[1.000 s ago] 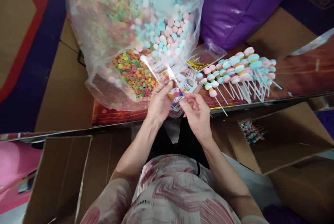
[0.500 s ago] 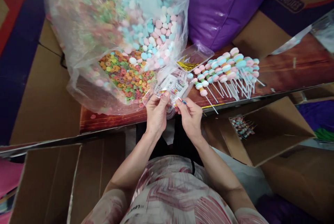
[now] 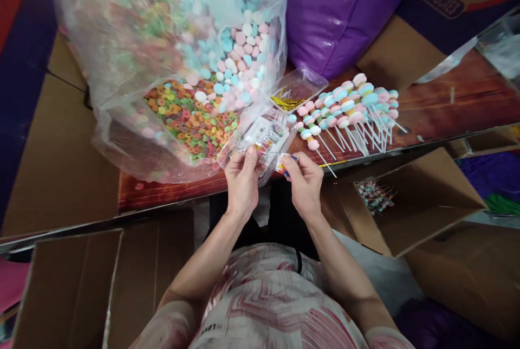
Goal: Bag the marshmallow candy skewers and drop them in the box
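My left hand (image 3: 244, 181) is closed, thumb over fingers, at the near edge of a stack of clear printed plastic bags (image 3: 262, 131). What lies under its thumb is hard to make out; it looks like the edge of a clear bag. Just to the right, my right hand (image 3: 305, 181) pinches a small printed piece (image 3: 283, 163), white with blue, red and yellow. The bags lie in a clear plastic tray (image 3: 271, 174) at the table's front edge. Gold twist ties (image 3: 287, 103) sit in another clear tray (image 3: 311, 82) behind.
A big clear sack (image 3: 117, 148) holds ring candies (image 3: 190, 121) and pastel round candies (image 3: 239, 62). Candy skewers (image 3: 353, 102) on white sticks lie right on the wooden table (image 3: 455, 102). Below stands an open carton (image 3: 430, 202) with wrapped skewers (image 3: 374, 197). A purple bag (image 3: 329, 13) stands behind.
My right hand has moved slightly right, away from my left hand, and the printed piece between its fingers shows more. The whole view has shifted a little.
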`<action>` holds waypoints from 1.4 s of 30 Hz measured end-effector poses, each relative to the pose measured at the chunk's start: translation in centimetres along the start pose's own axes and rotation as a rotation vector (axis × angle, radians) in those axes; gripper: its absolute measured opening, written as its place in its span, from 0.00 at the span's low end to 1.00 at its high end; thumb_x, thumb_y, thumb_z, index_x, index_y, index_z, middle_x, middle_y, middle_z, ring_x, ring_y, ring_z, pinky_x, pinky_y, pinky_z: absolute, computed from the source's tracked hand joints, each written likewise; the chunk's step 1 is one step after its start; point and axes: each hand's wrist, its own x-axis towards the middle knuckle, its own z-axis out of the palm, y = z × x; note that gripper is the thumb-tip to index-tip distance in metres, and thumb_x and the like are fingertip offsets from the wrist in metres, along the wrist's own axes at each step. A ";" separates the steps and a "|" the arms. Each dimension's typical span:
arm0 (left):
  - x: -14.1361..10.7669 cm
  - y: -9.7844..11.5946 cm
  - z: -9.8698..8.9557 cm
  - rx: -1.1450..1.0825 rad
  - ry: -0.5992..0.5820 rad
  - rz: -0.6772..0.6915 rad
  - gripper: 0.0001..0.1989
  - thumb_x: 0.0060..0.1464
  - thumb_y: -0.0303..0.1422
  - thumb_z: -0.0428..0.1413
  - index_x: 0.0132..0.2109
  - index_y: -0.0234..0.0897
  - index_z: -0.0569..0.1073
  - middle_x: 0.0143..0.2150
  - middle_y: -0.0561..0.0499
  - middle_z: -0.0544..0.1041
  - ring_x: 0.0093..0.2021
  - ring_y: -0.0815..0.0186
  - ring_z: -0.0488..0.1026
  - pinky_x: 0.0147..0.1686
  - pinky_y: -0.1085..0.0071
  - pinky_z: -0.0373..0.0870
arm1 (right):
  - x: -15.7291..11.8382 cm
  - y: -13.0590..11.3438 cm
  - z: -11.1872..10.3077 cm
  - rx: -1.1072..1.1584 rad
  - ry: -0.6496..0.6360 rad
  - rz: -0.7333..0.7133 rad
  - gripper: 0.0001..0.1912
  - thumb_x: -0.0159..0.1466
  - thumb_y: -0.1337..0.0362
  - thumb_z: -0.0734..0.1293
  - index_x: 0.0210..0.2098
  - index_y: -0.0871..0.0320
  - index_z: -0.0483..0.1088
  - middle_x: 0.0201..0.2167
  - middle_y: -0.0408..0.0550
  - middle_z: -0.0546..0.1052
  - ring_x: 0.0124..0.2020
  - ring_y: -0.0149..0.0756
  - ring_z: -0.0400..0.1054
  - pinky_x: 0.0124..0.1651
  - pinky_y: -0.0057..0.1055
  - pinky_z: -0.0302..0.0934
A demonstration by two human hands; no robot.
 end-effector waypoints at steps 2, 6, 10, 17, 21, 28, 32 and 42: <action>0.1 0.2 0.1 0.009 -0.018 -0.040 0.18 0.38 0.40 0.78 0.30 0.39 0.79 0.32 0.56 0.81 0.32 0.72 0.77 0.35 0.74 0.75 | -0.1 -0.1 -0.3 -0.079 -0.022 -0.032 0.25 0.68 0.46 0.68 0.22 0.55 0.63 0.21 0.38 0.61 0.24 0.27 0.54 0.28 0.28 0.53; 0.6 0.6 0.5 0.023 0.007 -0.031 0.16 0.38 0.37 0.78 0.30 0.39 0.80 0.30 0.56 0.80 0.31 0.72 0.77 0.34 0.76 0.74 | 0.6 0.2 -1.9 -0.236 -0.022 -0.109 0.26 0.72 0.46 0.64 0.22 0.55 0.65 0.20 0.39 0.66 0.23 0.29 0.59 0.29 0.30 0.56; 1.5 0.9 0.7 -0.013 0.062 0.029 0.17 0.37 0.38 0.78 0.28 0.38 0.78 0.27 0.58 0.78 0.28 0.76 0.73 0.30 0.79 0.70 | 3.6 1.3 -5.0 -0.606 0.150 -0.301 0.16 0.72 0.56 0.64 0.30 0.55 0.73 0.29 0.46 0.76 0.32 0.36 0.69 0.39 0.33 0.60; 3.0 0.7 0.3 -0.044 0.148 -0.073 0.20 0.41 0.40 0.76 0.27 0.37 0.74 0.26 0.57 0.77 0.25 0.77 0.72 0.28 0.79 0.68 | 8.0 3.6 -7.7 -1.275 0.214 -0.243 0.09 0.67 0.67 0.65 0.39 0.57 0.79 0.38 0.55 0.79 0.35 0.40 0.67 0.32 0.34 0.47; 3.7 0.5 0.2 -0.120 0.196 -0.162 0.19 0.42 0.39 0.77 0.29 0.36 0.74 0.27 0.57 0.78 0.26 0.76 0.73 0.29 0.78 0.69 | 6.9 3.2 -8.3 -1.257 0.247 -0.269 0.11 0.69 0.67 0.64 0.36 0.57 0.79 0.36 0.54 0.78 0.35 0.41 0.67 0.32 0.34 0.48; 5.2 0.3 -0.3 -0.140 0.265 -0.256 0.15 0.51 0.37 0.73 0.31 0.37 0.75 0.26 0.56 0.76 0.26 0.75 0.73 0.30 0.77 0.70 | 0.8 0.2 -10.9 -0.779 0.256 -0.391 0.07 0.69 0.62 0.69 0.36 0.53 0.79 0.32 0.46 0.80 0.33 0.38 0.72 0.39 0.36 0.63; 5.2 0.0 -0.2 -0.149 0.245 -0.251 0.15 0.51 0.38 0.73 0.32 0.37 0.76 0.28 0.56 0.77 0.27 0.75 0.73 0.31 0.76 0.72 | -1.6 -0.9 -10.0 -0.656 0.125 -0.429 0.05 0.69 0.64 0.70 0.38 0.51 0.80 0.34 0.45 0.82 0.36 0.39 0.76 0.42 0.37 0.68; 4.5 0.9 0.1 -0.071 0.146 -0.168 0.17 0.44 0.39 0.76 0.31 0.38 0.76 0.28 0.56 0.79 0.26 0.74 0.74 0.30 0.76 0.70 | -1.5 -1.1 -10.2 -0.855 -0.054 -0.536 0.08 0.71 0.66 0.68 0.41 0.50 0.81 0.37 0.46 0.83 0.38 0.39 0.74 0.44 0.39 0.67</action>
